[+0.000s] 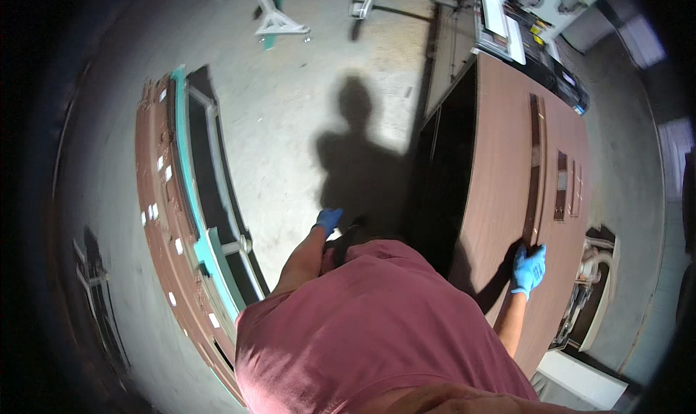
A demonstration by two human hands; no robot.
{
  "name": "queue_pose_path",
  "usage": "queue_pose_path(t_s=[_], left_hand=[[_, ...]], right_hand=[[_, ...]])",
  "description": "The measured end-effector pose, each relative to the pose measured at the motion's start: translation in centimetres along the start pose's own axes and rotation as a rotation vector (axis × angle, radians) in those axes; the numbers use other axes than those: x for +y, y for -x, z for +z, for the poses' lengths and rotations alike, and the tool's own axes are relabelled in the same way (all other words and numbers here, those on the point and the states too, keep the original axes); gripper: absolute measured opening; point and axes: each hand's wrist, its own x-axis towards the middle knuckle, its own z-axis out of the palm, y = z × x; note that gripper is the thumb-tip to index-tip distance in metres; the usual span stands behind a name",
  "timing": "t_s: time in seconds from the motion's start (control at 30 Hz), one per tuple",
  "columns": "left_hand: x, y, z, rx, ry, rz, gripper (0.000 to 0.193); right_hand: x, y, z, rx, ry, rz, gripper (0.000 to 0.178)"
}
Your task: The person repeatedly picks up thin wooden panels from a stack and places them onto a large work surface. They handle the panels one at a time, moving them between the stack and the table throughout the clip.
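My right hand (528,269), in a light blue glove, is closed at the near end of a long dark brown strip (535,175). The strip lies lengthwise on a brown wood-look worktop (500,146) to my right. Low on my left side hangs my left hand (330,220), in a darker blue glove, over the floor and touching nothing that I can see. Its fingers look loosely extended, though they are small and blurred here. Shorter dark brown pieces (560,185) lie beside the strip on the worktop.
To my left, long brown boards (156,175) with white labels lie stacked by a teal-edged metal frame (190,167). A machine (536,30) stands beyond the worktop's far end. Grey metal stands (279,22) rest on the concrete floor ahead. A white panel (583,381) is at the lower right.
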Motion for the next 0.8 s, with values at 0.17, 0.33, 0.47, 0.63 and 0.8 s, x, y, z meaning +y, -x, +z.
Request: queue_pose_path(t_s=[0.17,0.33,0.47,0.63,0.8], left_hand=[[0.2,0.4,0.3,0.041,0.103,-0.028,0.042],[0.8,0.5,0.4,0.002,0.104,-0.051,0.04],[0.7,0.4,-0.5,-0.058,0.157,-0.051,0.039],[1.8,0.8,0.3,-0.016,0.131,-0.067,0.044],[1.1,0.2,-0.1,-0.014,0.133,-0.079,0.047]], right_hand=[[-1.2,-0.4,-0.4,-0.029,0.098,0.046,0.062],[-0.7,0.0,-0.2,0.015,0.082,0.042,0.061],[-1.6,-0.1,-1.1,-0.031,0.036,0.056,0.058],[-3.3,0.0,-3.0,-0.022,0.116,0.002,0.079],[-6.6,-2.1,-1.7,0.295,0.073,-0.364,0.075]])
